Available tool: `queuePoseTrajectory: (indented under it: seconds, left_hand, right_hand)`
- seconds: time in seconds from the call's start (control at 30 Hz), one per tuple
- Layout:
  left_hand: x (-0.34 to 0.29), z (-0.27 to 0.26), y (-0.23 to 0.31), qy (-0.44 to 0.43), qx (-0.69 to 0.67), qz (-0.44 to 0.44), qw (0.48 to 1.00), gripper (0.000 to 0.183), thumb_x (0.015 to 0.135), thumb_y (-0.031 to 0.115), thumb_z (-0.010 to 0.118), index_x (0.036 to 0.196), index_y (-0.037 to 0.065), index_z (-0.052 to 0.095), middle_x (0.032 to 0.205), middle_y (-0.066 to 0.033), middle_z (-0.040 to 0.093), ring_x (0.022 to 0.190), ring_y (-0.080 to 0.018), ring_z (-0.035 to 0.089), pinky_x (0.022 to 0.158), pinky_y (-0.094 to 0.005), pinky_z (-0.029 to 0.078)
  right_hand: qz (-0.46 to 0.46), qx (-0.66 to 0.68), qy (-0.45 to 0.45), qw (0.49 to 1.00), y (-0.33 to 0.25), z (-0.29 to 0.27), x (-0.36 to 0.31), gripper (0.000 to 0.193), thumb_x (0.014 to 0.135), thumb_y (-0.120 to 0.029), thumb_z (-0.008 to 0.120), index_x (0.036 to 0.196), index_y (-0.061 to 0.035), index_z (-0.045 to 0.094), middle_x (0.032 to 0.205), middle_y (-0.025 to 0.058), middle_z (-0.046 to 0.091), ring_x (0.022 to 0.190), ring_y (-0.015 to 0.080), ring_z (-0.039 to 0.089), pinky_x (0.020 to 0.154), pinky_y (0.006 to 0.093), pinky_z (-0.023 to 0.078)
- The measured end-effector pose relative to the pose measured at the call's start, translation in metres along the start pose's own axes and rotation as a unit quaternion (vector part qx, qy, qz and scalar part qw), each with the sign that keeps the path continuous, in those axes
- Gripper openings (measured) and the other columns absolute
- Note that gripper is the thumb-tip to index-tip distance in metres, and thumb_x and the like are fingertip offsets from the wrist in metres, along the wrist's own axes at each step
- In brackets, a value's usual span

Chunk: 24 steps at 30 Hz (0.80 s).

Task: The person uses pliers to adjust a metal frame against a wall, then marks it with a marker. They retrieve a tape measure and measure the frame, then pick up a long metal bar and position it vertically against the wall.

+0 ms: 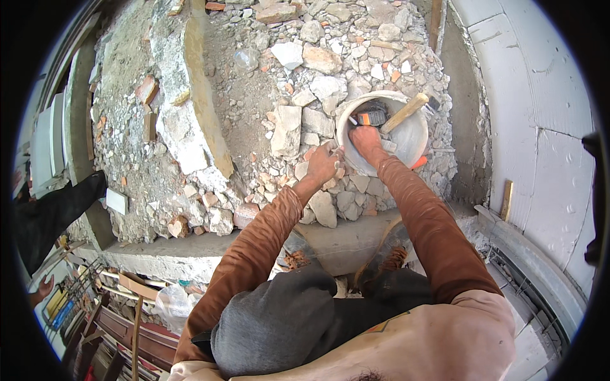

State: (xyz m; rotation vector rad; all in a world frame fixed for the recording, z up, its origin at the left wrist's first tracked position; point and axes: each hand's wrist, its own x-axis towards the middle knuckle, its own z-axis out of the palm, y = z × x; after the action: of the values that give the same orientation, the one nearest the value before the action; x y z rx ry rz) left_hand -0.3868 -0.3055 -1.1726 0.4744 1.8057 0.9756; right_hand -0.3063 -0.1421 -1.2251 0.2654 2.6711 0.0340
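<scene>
Inside one bucket, one wooden handle, right hand, beside the bucket, left hand, both hands' fingers' grip unclear

A round, pale grey bucket, its inner wall smeared and dusty, stands mouth up on the rubble. Inside, toward the far wall, sits a compact black-and-orange object — its kind unclear — and just right of it a light wooden handle slants up to the far-right rim.
</scene>
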Motion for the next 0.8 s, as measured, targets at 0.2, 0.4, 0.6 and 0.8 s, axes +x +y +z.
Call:
queuePoseTrajectory:
  seconds: [0.2, 0.4, 0.6, 0.8]
  left_hand:
    - [-0.002, -0.001, 0.003, -0.009, -0.063, -0.012, 0.998, 0.039, 0.097, 0.033, 0.059, 0.107, -0.005, 0.063, 0.086, -0.0123, 0.070, 0.073, -0.0155, 0.068, 0.068, -0.0308, 0.052]
    - [-0.016, -0.001, 0.001, 0.003, -0.113, -0.019, 0.993, 0.045, 0.091, 0.036, 0.070, 0.111, -0.003, 0.061, 0.090, -0.0099, 0.068, 0.080, -0.0144, 0.065, 0.071, -0.0293, 0.052]
    - [-0.032, -0.008, 0.005, 0.049, -0.136, -0.013, 0.989, 0.054, 0.089, 0.039, 0.072, 0.120, -0.003, 0.057, 0.099, -0.0100, 0.066, 0.082, -0.0156, 0.065, 0.073, -0.0291, 0.052]
    - [-0.046, -0.018, -0.012, 0.103, -0.217, -0.029, 0.970, 0.048, 0.091, 0.036, 0.069, 0.119, -0.001, 0.058, 0.097, -0.0078, 0.065, 0.084, -0.0172, 0.066, 0.074, -0.0293, 0.051]
  right_hand:
    - [0.013, 0.060, 0.071, 0.996, 0.010, 0.003, -0.011, 0.010, 0.084, -0.014, 0.061, 0.080, -0.0106, 0.069, 0.074, 0.0100, 0.071, 0.076, 0.0245, 0.071, 0.066, 0.0371, 0.055]
    - [0.067, 0.429, 0.234, 0.870, 0.001, -0.029, -0.054, 0.019, 0.092, -0.020, 0.060, 0.097, -0.0026, 0.068, 0.067, 0.0110, 0.065, 0.057, 0.0210, 0.062, 0.057, 0.0362, 0.051]
    - [0.179, 0.733, 0.092, 0.650, -0.005, -0.096, -0.091, 0.026, 0.095, -0.020, 0.062, 0.110, 0.0010, 0.068, 0.068, 0.0028, 0.061, 0.055, 0.0077, 0.053, 0.049, 0.0252, 0.044]
    - [0.087, 0.770, 0.064, 0.629, 0.008, -0.138, -0.084, 0.030, 0.096, -0.021, 0.062, 0.111, 0.0037, 0.066, 0.074, 0.0025, 0.061, 0.060, 0.0067, 0.054, 0.052, 0.0234, 0.045]
